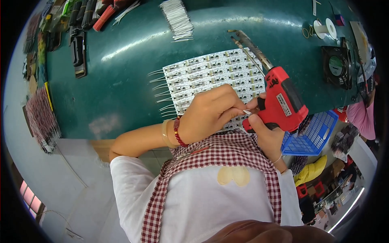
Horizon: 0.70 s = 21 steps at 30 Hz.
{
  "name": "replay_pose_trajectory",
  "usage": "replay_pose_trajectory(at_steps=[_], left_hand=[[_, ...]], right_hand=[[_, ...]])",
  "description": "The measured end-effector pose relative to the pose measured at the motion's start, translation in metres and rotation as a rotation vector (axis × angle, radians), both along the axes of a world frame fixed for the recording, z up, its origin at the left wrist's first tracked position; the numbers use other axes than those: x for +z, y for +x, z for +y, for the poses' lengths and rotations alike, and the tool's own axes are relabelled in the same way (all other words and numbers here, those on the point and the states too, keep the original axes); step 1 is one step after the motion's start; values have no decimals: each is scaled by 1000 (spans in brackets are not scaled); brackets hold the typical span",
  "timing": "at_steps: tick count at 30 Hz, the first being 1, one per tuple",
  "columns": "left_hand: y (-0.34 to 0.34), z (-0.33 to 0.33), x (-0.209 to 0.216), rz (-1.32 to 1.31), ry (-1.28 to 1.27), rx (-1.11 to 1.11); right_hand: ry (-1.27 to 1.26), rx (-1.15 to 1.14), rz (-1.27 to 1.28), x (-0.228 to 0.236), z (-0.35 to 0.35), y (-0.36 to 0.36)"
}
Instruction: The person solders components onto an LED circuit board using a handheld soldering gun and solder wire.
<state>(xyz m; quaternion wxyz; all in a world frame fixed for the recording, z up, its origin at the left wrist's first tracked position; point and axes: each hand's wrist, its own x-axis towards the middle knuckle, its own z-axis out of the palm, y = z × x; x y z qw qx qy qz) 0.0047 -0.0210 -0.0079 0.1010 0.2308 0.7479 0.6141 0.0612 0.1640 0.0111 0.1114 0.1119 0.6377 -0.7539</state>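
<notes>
Far left: bundles of striped wires [40, 117] are laid at the table edge; black tools [78, 50] are ranged beyond them. Far centre: a sheaf of white leads [177, 19].

Centre: a panel of white circuit strips [210, 79] lies on the green table [121, 89], thin leads projecting from its left edge. The left hand [210, 115] is curled over the panel's near edge, fingertips pressed together as if pinching; what is pinched cannot be told.

Right: a red soldering gun [281, 99] is gripped in the right hand [265, 135], tip over the panel's far edge. A blue basket [314, 135], a fan [336, 67] and a solder spool [326, 28] lie beyond.

Risk, as judged: the hot tip could scorch neighbouring strips or fingers, the hands being crowded together.
</notes>
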Motion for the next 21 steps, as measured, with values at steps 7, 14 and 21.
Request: replay_pose_trajectory(at_steps=[7, 14, 21], left_hand=[[6, 3, -3, 51, -102, 22], [9, 5, -2, 53, -116, -5], [8, 2, -2, 37, -226, -1]], right_hand=[[226, 124, 43, 9, 0, -3], [374, 168, 194, 1, 0, 0], [327, 118, 132, -1, -4, -2]])
